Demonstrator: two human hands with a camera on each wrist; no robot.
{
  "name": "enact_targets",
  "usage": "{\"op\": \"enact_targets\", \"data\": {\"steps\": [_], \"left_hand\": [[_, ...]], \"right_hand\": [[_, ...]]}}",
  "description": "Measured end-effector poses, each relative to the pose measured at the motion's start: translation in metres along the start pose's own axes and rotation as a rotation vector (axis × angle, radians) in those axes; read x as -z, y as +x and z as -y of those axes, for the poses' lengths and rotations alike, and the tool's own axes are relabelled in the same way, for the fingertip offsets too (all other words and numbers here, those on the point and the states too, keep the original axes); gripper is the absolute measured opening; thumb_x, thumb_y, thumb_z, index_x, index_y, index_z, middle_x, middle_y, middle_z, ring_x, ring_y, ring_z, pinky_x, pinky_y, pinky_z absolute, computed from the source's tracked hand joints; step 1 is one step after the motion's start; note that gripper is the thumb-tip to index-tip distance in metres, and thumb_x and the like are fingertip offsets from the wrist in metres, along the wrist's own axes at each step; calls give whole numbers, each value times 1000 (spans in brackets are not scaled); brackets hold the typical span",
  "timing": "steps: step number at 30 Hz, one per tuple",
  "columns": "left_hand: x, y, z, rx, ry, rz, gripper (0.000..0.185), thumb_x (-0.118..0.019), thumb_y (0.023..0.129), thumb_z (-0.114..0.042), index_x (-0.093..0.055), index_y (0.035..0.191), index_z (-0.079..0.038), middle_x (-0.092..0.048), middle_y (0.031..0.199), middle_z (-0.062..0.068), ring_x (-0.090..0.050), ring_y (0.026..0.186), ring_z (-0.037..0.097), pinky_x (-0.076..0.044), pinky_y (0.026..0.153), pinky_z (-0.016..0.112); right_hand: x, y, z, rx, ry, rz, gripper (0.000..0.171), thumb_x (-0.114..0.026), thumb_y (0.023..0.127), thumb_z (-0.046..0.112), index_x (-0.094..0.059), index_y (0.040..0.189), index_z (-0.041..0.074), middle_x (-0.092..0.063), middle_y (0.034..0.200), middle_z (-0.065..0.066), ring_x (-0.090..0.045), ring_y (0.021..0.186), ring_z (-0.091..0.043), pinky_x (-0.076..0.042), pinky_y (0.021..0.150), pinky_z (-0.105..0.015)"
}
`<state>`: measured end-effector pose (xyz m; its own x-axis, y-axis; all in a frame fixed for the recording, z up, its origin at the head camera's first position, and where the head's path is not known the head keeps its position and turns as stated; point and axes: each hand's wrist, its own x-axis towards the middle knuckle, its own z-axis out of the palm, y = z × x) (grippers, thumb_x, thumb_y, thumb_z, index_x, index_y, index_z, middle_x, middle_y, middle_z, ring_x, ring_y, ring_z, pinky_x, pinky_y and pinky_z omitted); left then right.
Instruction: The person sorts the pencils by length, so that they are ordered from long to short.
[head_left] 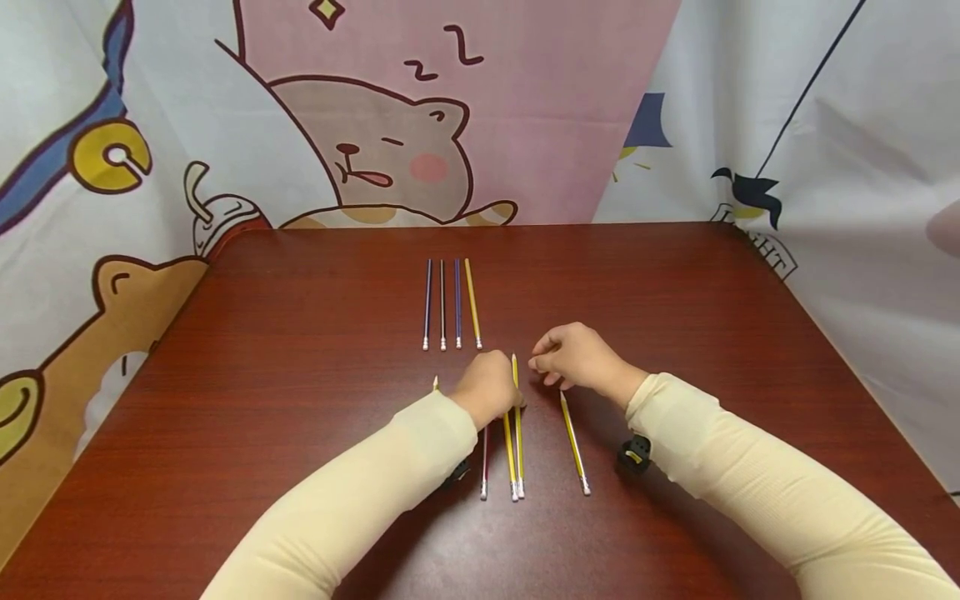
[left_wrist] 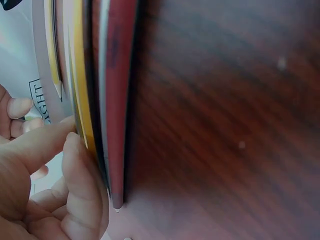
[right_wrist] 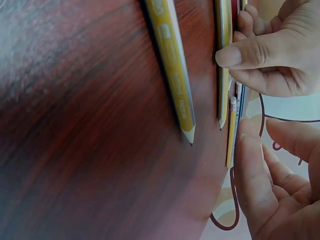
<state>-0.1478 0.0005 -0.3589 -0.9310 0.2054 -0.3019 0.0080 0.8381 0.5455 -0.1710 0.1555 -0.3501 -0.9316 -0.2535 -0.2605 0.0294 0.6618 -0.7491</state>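
Observation:
My left hand (head_left: 491, 387) rests on a group of pencils lying side by side on the dark red table (head_left: 300, 333). Its thumb and forefinger pinch a yellow pencil (head_left: 519, 450), seen close in the left wrist view (left_wrist: 82, 75) next to a red pencil (left_wrist: 117, 100). My right hand (head_left: 573, 358) hovers just right of that pencil's tip, its fingers loosely curled and holding nothing (right_wrist: 270, 185). A separate yellow pencil (head_left: 574, 446) lies to the right, below the right hand (right_wrist: 172, 75). My left arm hides most of another pencil on the left.
Several pencils (head_left: 450, 304) lie in a neat row farther back on the table, erasers toward me. A cartoon-printed cloth (head_left: 390, 150) hangs behind and around the table. A small black wrist camera (head_left: 634, 454) sits under my right forearm.

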Motion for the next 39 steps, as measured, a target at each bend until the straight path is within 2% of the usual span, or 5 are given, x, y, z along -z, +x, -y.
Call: {"op": "enact_targets", "data": {"steps": [9,14,22,28,39], "left_hand": [[-2,4,-1,27,34,-7,23,-80,78,-18,-63,65,-9,-61,65,2,-55,60,16,-49,57,28],[-2,5,-1,14,15,-4,27,-79,78,-19,-61,60,-9,-59,60,2,-54,55,15,-47,54,27],[0,6,5,61,-179,43,28,-74,81,-13,-62,57,-3,-52,43,3,-49,36,12,-43,37,22],[6,7,11,82,-284,64,25,-70,82,-9,-66,60,3,-56,45,6,-53,36,12,-52,42,25],[18,7,20,102,-475,131,16,-58,81,-2,-64,70,9,-60,56,11,-60,45,15,-56,50,28]], "right_hand": [[4,-1,0,0,-11,-5,17,-67,88,10,-67,99,-3,-71,83,-13,-68,65,-19,-57,56,-32],[6,0,-2,9,-9,-7,17,-67,88,10,-67,99,-3,-71,81,-13,-68,65,-19,-57,55,-31],[5,-3,-3,-23,21,28,16,-66,88,10,-67,98,-3,-71,81,-13,-67,63,-18,-56,54,-30],[-4,-6,0,-43,26,78,11,-66,86,6,-67,92,-4,-72,80,-14,-67,61,-17,-54,50,-27],[-31,-7,6,-48,-101,117,5,-71,81,7,-68,78,3,-69,67,-8,-66,55,-16,-54,47,-28]]}}
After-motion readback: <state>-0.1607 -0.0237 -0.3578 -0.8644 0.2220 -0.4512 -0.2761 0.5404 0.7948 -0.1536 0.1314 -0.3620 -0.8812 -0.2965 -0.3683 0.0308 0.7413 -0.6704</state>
